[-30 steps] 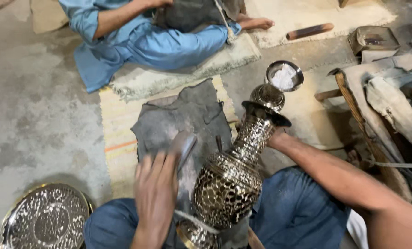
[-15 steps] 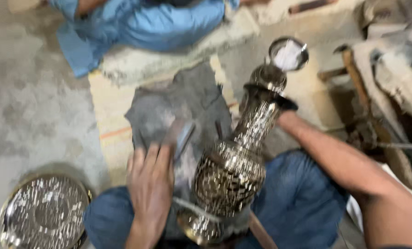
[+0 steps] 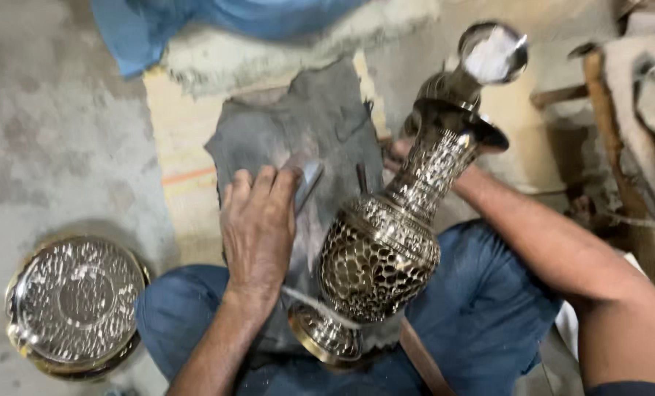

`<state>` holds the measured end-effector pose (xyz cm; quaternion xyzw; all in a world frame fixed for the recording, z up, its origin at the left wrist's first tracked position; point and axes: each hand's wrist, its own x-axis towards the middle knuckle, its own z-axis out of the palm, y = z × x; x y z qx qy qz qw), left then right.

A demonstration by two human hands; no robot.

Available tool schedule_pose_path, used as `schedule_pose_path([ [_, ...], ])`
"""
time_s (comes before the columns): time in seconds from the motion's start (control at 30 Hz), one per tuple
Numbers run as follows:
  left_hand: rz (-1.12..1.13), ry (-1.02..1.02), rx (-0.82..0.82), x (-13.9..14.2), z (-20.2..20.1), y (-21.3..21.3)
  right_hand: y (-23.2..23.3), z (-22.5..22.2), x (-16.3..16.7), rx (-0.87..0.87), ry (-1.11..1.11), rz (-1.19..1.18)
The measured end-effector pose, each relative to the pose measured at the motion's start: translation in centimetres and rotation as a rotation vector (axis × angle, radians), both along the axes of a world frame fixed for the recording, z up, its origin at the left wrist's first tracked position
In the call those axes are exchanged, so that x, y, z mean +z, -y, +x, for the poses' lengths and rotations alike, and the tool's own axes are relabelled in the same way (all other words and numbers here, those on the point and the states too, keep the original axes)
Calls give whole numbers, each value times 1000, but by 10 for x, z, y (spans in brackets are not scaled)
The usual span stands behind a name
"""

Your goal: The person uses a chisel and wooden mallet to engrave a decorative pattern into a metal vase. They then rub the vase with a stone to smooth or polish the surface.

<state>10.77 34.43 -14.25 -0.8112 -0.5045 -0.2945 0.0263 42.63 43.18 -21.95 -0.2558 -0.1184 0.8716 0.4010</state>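
A tall brass vase (image 3: 386,249) with a pierced, patterned body leans tilted across my lap, its foot toward me and its flared mouth away. My right hand (image 3: 399,152) is mostly hidden behind the vase's neck and grips it there. My left hand (image 3: 258,224) lies palm down on a dark grey cloth (image 3: 305,125) beside the vase's belly, closed over a small grey pad or tool (image 3: 309,180) whose end sticks out past the fingers.
An embossed round metal tray (image 3: 74,301) lies on the concrete floor at lower left. A small metal bowl with white powder (image 3: 492,53) sits beyond the vase's mouth. Another person's blue clothing (image 3: 217,22) is at the top. Wooden pieces and cloth (image 3: 635,147) clutter the right.
The view has dropped and closed in, so the other person is mostly out of frame. My left hand has slid slightly forward on the cloth; the vase stays tilted in my right hand.
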Motion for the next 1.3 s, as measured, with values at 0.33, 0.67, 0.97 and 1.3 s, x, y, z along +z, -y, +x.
schedule_pose_path([
  [0.33, -9, -68, -1, 14, 7, 5, -7, 6, 10, -100, -55, -146],
  [0.67, -36, -92, 18, 3, 2, 12, 8, 15, 3, -177, 470, -123],
  [0.97, -57, -38, 42, 6, 0, 12, -7, 0, 22, 123, 1761, 1510],
  [1.3, -71, -51, -1, 4, 0, 9, -8, -62, 58, -627, 1550, 1623],
])
